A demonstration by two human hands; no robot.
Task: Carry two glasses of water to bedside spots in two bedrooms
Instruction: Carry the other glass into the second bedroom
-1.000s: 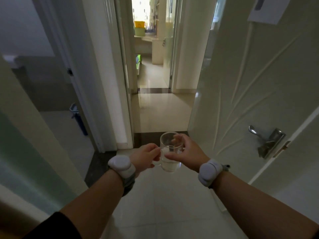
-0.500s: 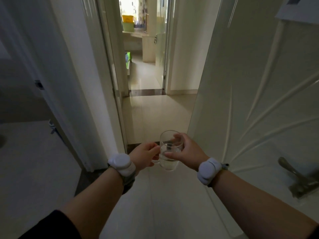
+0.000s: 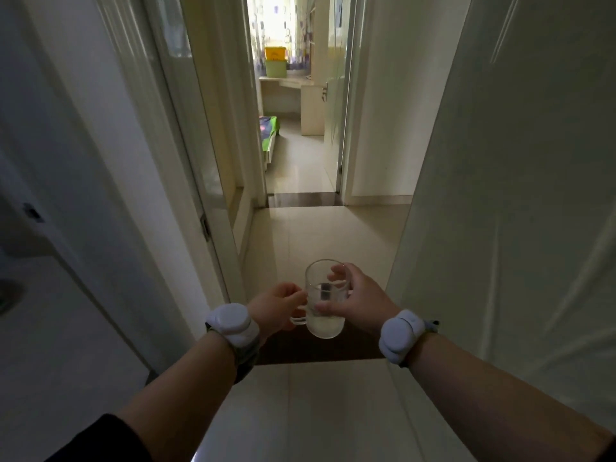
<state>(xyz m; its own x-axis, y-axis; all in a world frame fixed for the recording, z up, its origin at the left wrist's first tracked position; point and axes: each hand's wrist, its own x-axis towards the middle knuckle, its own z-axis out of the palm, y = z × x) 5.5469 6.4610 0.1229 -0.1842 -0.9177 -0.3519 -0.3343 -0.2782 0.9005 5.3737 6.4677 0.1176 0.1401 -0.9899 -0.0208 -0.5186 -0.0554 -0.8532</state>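
- In front of us, at chest height, we carry the glass mug upright, water filling roughly its lower half.
- Our left hand is closed around the handle on the mug's left side.
- Our right hand wraps the body from the right, thumb in front, fingers behind.
- Both wrists wear white bands.
- Below the mug lies a dark threshold strip; beyond it, pale tiled floor.
- Further ahead, an open doorway shows a bed corner, a desk and stacked yellow and green boxes.

Ahead of you, an open doorway — yellow box stacked on green box, patterned curtain behind, pale floor tiles.
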